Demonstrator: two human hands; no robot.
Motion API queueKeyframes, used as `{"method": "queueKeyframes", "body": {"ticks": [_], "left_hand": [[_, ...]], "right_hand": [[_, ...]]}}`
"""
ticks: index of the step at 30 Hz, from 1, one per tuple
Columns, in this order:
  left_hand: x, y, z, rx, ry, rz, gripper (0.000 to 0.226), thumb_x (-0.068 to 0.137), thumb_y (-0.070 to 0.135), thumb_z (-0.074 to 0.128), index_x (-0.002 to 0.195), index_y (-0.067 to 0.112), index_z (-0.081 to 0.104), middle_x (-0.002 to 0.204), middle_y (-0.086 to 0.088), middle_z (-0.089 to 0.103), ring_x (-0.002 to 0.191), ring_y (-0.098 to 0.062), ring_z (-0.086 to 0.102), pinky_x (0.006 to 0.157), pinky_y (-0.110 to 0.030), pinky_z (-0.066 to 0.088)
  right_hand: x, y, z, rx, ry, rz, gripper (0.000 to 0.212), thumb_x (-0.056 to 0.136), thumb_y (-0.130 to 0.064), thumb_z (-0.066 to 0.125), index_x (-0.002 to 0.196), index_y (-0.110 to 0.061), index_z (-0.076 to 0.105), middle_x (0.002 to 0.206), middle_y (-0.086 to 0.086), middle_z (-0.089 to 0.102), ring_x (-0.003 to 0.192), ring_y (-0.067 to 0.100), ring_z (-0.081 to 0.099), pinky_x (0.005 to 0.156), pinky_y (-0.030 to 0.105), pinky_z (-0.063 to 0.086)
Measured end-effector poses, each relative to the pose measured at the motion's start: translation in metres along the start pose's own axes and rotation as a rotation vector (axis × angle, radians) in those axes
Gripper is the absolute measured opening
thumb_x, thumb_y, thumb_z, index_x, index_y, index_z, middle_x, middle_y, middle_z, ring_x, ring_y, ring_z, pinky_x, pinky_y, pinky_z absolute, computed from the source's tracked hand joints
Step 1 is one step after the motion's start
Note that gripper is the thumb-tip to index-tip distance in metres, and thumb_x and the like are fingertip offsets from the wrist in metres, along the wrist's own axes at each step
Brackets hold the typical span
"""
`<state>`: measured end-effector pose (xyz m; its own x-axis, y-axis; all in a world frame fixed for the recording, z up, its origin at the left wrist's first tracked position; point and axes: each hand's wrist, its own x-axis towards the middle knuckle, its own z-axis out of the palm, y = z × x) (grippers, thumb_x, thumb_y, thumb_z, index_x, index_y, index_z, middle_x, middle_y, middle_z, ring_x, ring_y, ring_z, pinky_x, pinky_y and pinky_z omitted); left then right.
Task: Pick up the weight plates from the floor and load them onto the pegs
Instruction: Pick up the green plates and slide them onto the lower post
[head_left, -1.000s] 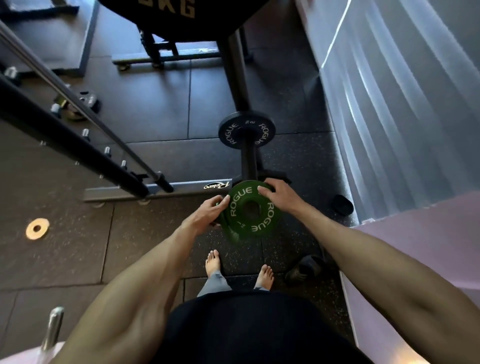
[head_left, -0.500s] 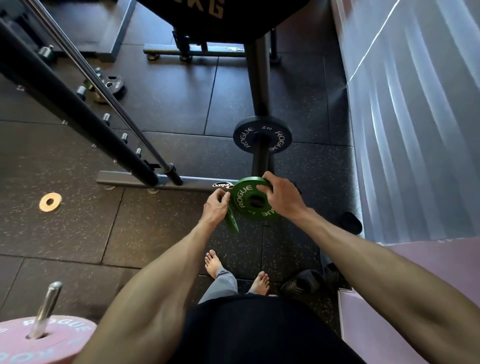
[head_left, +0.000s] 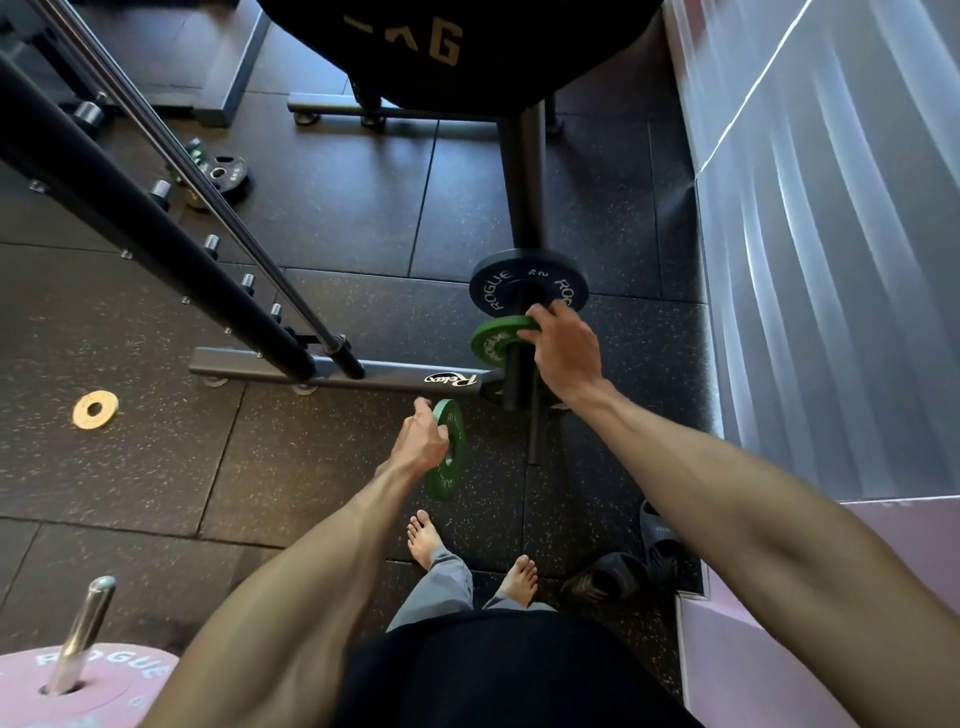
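Hands: right hand (head_left: 563, 345) grips the rim of a small green rubber-coated weight plate (head_left: 496, 340); left hand (head_left: 423, 441) clasps a second green weight plate (head_left: 448, 452) of the same kind, held on edge.
Right-hand plate: lies roughly flat at the dark steel peg (head_left: 511, 376) of the storage rack, just below a larger black Rogue plate (head_left: 527, 283) already seated higher on the same post; whether its hole is over the peg I cannot tell.
Left-hand plate: hangs above the black speckled rubber floor (head_left: 311, 457), apart from the rack.
Step in hand: loading the first green plate, probably midway.
Next move: likely seat that plate fully on the peg, then bring the other across, turn it flat and line its hole up.
Still on the floor: a small tan ring-shaped plate (head_left: 94, 409) to the left, a dark plate (head_left: 224, 174) farther off.
Rack load: one black plate; a pink bumper plate (head_left: 119, 670) sits on a chrome peg (head_left: 83, 629) nearby.
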<state>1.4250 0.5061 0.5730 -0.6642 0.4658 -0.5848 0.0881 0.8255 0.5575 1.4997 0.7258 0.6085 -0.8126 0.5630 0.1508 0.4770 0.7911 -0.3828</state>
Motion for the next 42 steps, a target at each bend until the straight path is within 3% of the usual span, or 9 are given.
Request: {"method": "queueKeyframes", "body": {"ticks": [7, 13, 18, 20, 23, 26, 33, 38, 42], "left_hand": [[0.006, -0.003, -0.014, 0.095, -0.039, 0.098, 0.011, 0.096, 0.019, 0.05, 0.099, 0.011, 0.056, 0.101, -0.012, 0.066, 0.088, -0.026, 0.062, 0.079, -0.042, 0.053], [0.007, 0.017, -0.033, 0.274, -0.229, 0.272, 0.022, 0.095, 0.021, 0.059, 0.115, 0.013, 0.063, 0.111, -0.005, 0.062, 0.097, -0.018, 0.056, 0.082, -0.03, 0.045], [0.011, 0.04, -0.038, 0.305, -0.425, 0.272, 0.029, 0.091, 0.025, 0.066, 0.12, 0.02, 0.065, 0.116, -0.006, 0.065, 0.098, -0.017, 0.06, 0.085, -0.029, 0.046], [0.011, 0.05, -0.038, 0.262, -0.464, 0.248, 0.03, 0.09, 0.026, 0.067, 0.12, 0.025, 0.065, 0.116, -0.004, 0.065, 0.101, -0.018, 0.063, 0.088, -0.031, 0.047], [0.006, 0.064, -0.036, 0.109, -0.5, 0.212, 0.034, 0.091, 0.022, 0.067, 0.125, 0.022, 0.063, 0.108, -0.002, 0.069, 0.096, -0.017, 0.068, 0.086, -0.03, 0.054], [0.003, 0.075, -0.034, 0.055, -0.522, 0.241, 0.034, 0.092, 0.021, 0.065, 0.126, 0.018, 0.062, 0.106, -0.003, 0.07, 0.093, -0.017, 0.07, 0.082, -0.029, 0.056], [-0.006, 0.093, -0.032, 0.34, -0.224, 0.518, 0.027, 0.088, 0.02, 0.071, 0.113, 0.013, 0.069, 0.107, -0.007, 0.07, 0.093, -0.019, 0.065, 0.082, -0.028, 0.051], [-0.012, 0.086, -0.027, 0.355, -0.132, 0.62, 0.02, 0.089, 0.016, 0.07, 0.107, 0.011, 0.07, 0.101, -0.008, 0.07, 0.088, -0.023, 0.065, 0.075, -0.031, 0.049], [-0.008, 0.083, -0.027, 0.33, -0.086, 0.638, 0.023, 0.09, 0.017, 0.068, 0.112, 0.012, 0.07, 0.106, -0.009, 0.07, 0.085, -0.016, 0.058, 0.074, -0.028, 0.045]], "right_hand": [[0.056, 0.006, -0.004, -0.128, 0.002, 0.128, 0.029, 0.096, -0.031, 0.061, 0.12, -0.015, 0.065, 0.115, 0.012, 0.062, 0.108, 0.032, 0.059, 0.091, 0.045, 0.048], [0.041, 0.003, 0.002, -0.028, 0.119, 0.206, 0.038, 0.095, -0.034, 0.061, 0.125, -0.012, 0.054, 0.123, 0.013, 0.058, 0.116, 0.028, 0.054, 0.096, 0.042, 0.047], [-0.035, 0.015, 0.005, 0.128, 0.216, 0.293, 0.023, 0.1, -0.034, 0.047, 0.109, -0.013, 0.051, 0.111, 0.006, 0.053, 0.102, 0.02, 0.053, 0.089, 0.036, 0.048], [-0.073, 0.017, 0.007, 0.286, 0.157, 0.294, 0.02, 0.102, -0.032, 0.046, 0.102, -0.012, 0.052, 0.1, 0.003, 0.054, 0.088, 0.016, 0.054, 0.076, 0.03, 0.048], [-0.12, 0.013, 0.013, 0.545, -0.134, 0.309, 0.023, 0.104, -0.036, 0.042, 0.097, -0.016, 0.053, 0.077, -0.001, 0.061, 0.063, 0.01, 0.059, 0.055, 0.027, 0.045], [-0.137, 0.014, 0.02, 0.597, -0.256, 0.347, 0.021, 0.101, -0.039, 0.048, 0.107, -0.02, 0.052, 0.085, 0.001, 0.068, 0.074, 0.012, 0.066, 0.064, 0.033, 0.053], [-0.124, 0.018, 0.013, 0.572, -0.185, 0.312, 0.015, 0.097, -0.023, 0.06, 0.101, -0.016, 0.048, 0.088, 0.001, 0.065, 0.079, 0.013, 0.062, 0.065, 0.024, 0.042], [-0.13, 0.019, 0.02, 0.524, -0.123, 0.26, 0.017, 0.098, -0.026, 0.059, 0.102, -0.014, 0.049, 0.092, 0.005, 0.066, 0.085, 0.021, 0.065, 0.07, 0.04, 0.053], [-0.128, 0.015, 0.017, 0.493, -0.062, 0.241, 0.017, 0.098, -0.028, 0.057, 0.101, -0.014, 0.048, 0.09, 0.004, 0.066, 0.082, 0.022, 0.065, 0.067, 0.04, 0.053]]}}
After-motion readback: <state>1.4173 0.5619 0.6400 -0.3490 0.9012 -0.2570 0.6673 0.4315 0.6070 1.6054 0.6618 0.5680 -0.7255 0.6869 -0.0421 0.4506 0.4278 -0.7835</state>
